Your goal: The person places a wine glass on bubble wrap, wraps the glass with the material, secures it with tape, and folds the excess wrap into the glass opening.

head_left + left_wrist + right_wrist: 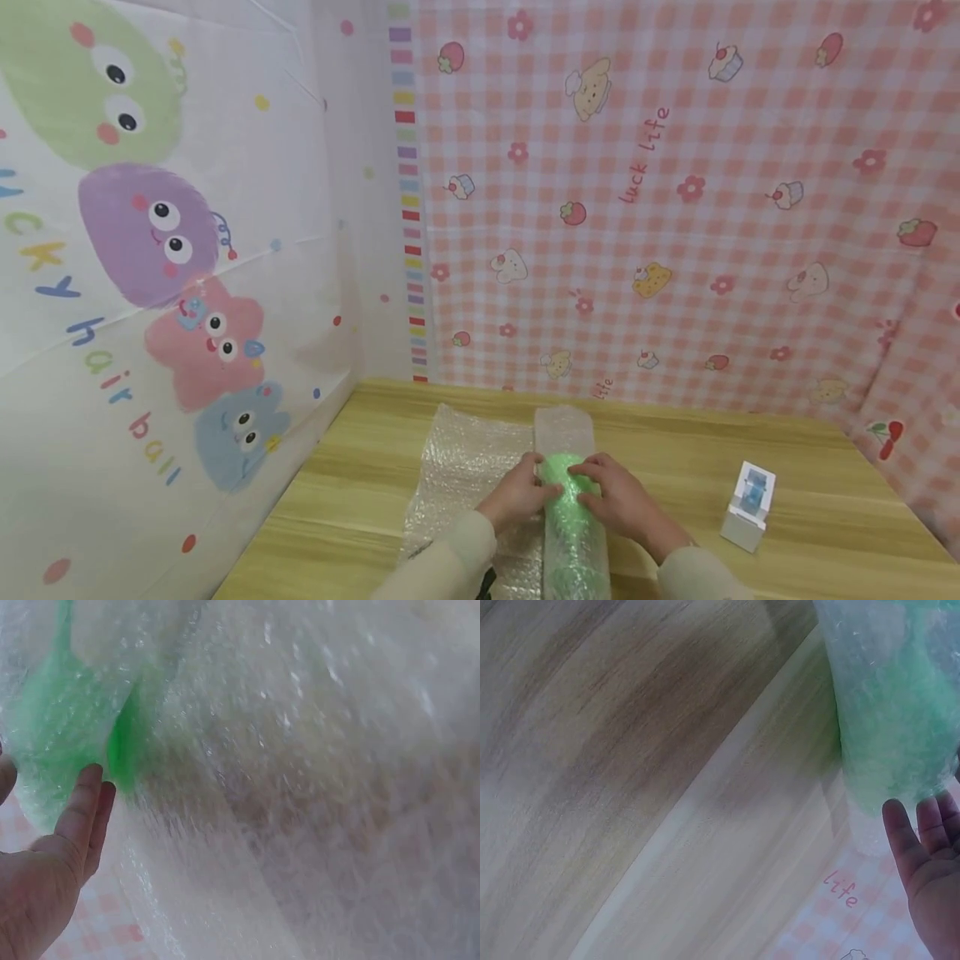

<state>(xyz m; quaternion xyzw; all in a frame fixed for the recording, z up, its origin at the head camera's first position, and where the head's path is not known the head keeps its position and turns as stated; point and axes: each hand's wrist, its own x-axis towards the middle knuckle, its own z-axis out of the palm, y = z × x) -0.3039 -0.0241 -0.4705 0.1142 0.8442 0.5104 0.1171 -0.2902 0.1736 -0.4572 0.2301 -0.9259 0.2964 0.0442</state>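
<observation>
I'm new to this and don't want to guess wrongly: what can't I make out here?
Head: exact shape of the green object, blurred by transparent plastic bubble wrap.
Head: the wrap's near end, cut off by the bottom edge.
Head: blue item on the white rectangular box, too small to identify.
Right wrist: part of the right hand, cut off by right edge.

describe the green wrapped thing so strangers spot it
On the yellowish wood-grain table, find the clear bubble wrap sheet. At its right edge, between the left hand and right hand, is the long green bubble-wrapped object, set apart by its colour.
</observation>
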